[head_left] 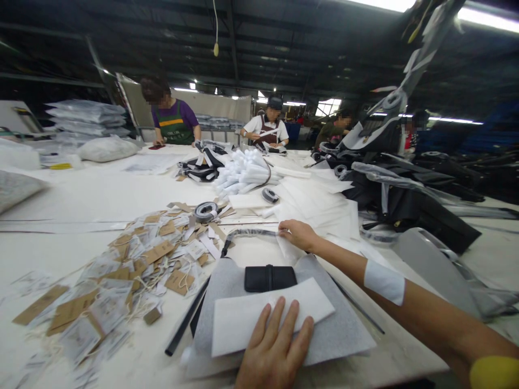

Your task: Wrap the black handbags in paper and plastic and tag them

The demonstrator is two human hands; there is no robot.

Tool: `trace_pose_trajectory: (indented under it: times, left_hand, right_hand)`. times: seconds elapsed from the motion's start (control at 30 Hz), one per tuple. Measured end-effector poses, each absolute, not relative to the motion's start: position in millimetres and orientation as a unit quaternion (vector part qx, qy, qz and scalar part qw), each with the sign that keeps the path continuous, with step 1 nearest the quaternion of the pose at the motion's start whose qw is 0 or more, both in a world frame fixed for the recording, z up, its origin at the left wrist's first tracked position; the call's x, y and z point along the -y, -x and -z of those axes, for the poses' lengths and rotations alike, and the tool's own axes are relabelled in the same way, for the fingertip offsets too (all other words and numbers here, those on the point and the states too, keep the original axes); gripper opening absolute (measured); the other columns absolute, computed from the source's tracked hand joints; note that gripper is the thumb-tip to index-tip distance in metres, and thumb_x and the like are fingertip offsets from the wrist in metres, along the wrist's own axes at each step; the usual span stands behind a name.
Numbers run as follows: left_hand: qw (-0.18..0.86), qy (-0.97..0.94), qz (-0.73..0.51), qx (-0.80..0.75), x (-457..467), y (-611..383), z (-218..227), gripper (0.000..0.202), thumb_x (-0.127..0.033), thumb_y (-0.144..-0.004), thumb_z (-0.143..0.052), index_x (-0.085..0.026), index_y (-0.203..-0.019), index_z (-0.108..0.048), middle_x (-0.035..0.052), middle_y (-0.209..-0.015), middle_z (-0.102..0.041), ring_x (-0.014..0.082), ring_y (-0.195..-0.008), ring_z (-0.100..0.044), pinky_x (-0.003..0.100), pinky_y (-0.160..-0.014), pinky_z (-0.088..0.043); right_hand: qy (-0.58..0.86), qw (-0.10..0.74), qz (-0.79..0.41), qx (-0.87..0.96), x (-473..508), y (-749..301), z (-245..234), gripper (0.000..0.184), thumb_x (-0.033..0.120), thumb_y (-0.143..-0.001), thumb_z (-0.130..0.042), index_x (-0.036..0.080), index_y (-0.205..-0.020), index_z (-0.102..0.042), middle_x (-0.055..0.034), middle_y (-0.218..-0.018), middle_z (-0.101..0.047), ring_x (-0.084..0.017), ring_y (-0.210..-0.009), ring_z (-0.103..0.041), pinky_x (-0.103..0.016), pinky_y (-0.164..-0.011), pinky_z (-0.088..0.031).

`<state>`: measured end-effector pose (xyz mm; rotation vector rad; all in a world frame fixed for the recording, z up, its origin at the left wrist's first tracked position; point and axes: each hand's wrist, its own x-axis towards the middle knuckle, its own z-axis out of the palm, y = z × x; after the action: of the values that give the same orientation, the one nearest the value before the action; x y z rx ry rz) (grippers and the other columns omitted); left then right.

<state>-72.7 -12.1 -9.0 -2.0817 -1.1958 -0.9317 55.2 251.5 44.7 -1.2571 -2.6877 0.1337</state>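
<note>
A black bag lies before me, its body covered by a grey-white sheet (340, 329) and its black flap strap (270, 279) showing. My left hand (275, 346) rests with fingers spread on a folded white foam sheet (239, 319) that lies across the bag's front. At the top of the bag, my right hand (298, 235) has its fingers closed at the plastic-wrapped handle (255, 233). A thin white piece (288, 249) hangs just below those fingers; whether they grip it too is unclear.
Paper tags (158, 251) with strings lie heaped at left. Wrapped strap coils (206, 212), white foam rolls (245, 170) and loose white sheets (312, 202) lie beyond the bag. Black bags (413, 210) are piled at right. Co-workers (176, 121) work across the table.
</note>
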Motion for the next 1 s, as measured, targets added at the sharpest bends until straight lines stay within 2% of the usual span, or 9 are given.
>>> trace_pose_trajectory:
  times: [0.27, 0.5, 0.6, 0.7, 0.83, 1.0]
  left_hand:
    - [0.269, 0.796, 0.295, 0.454, 17.0, 74.9, 8.8, 0.039, -0.03, -0.102, -0.04, -0.028, -0.138, -0.056, 0.0005, -0.141, -0.059, 0.0236, -0.13, -0.054, 0.041, -0.122, -0.02]
    - [0.266, 0.798, 0.285, 0.46, 15.1, 75.5, 6.3, 0.039, -0.035, -0.102, -0.039, -0.031, -0.138, -0.055, -0.0021, -0.143, -0.057, 0.0225, -0.131, -0.052, 0.037, -0.118, -0.029]
    - [0.279, 0.801, 0.265, 0.459, 15.2, 76.9, 5.1, 0.041, -0.031, -0.104, -0.034, -0.031, -0.141, -0.052, -0.0023, -0.143, -0.056, 0.0228, -0.132, -0.052, 0.038, -0.113, -0.035]
    - [0.283, 0.802, 0.248, 0.464, 15.9, 76.5, 5.2, 0.043, -0.026, -0.105, -0.029, -0.031, -0.142, -0.05, -0.0023, -0.144, -0.056, 0.0231, -0.132, -0.051, 0.04, -0.11, -0.038]
    - [0.262, 0.799, 0.256, 0.476, 17.3, 73.3, 9.6, 0.043, -0.025, -0.105, -0.028, -0.031, -0.142, -0.049, -0.0027, -0.146, -0.053, 0.0228, -0.135, -0.049, 0.04, -0.111, -0.039]
    - [0.222, 0.795, 0.287, 0.486, 18.9, 70.7, 13.4, 0.042, -0.031, -0.105, -0.031, -0.031, -0.142, -0.049, -0.0025, -0.147, -0.052, 0.023, -0.137, -0.046, 0.041, -0.113, -0.038]
  right_hand:
    - [0.48, 0.123, 0.022, 0.868, -250.5, -47.5, -62.6, 0.017, 0.036, -0.091, -0.06, 0.027, -0.1, -0.072, -0.0037, -0.096, -0.077, -0.023, -0.089, -0.069, -0.029, -0.07, -0.043]
    - [0.466, 0.186, 0.049, 0.864, -245.2, -40.2, -71.5, 0.012, 0.034, -0.089, -0.063, 0.027, -0.095, -0.071, -0.0002, -0.091, -0.076, -0.019, -0.084, -0.069, -0.026, -0.068, -0.042]
    - [0.447, 0.219, 0.058, 0.866, -226.2, -46.8, -80.6, 0.012, 0.034, -0.09, -0.063, 0.026, -0.096, -0.07, 0.0, -0.094, -0.075, -0.017, -0.085, -0.068, -0.025, -0.071, -0.043]
    - [0.408, 0.26, 0.07, 0.872, -197.6, -62.5, -91.7, 0.009, 0.031, -0.09, -0.063, 0.025, -0.093, -0.07, -0.0007, -0.092, -0.074, -0.017, -0.086, -0.068, -0.025, -0.074, -0.044]
    - [0.283, 0.328, 0.089, 0.897, -148.4, -89.5, -98.9, 0.007, 0.02, -0.089, -0.063, 0.022, -0.087, -0.069, -0.0013, -0.084, -0.075, -0.017, -0.08, -0.069, -0.026, -0.076, -0.046]
    - [0.215, 0.328, 0.061, 0.918, -91.1, -114.9, -90.5, 0.012, 0.013, -0.091, -0.061, 0.02, -0.098, -0.068, -0.0007, -0.088, -0.077, -0.016, -0.079, -0.071, -0.028, -0.08, -0.05]
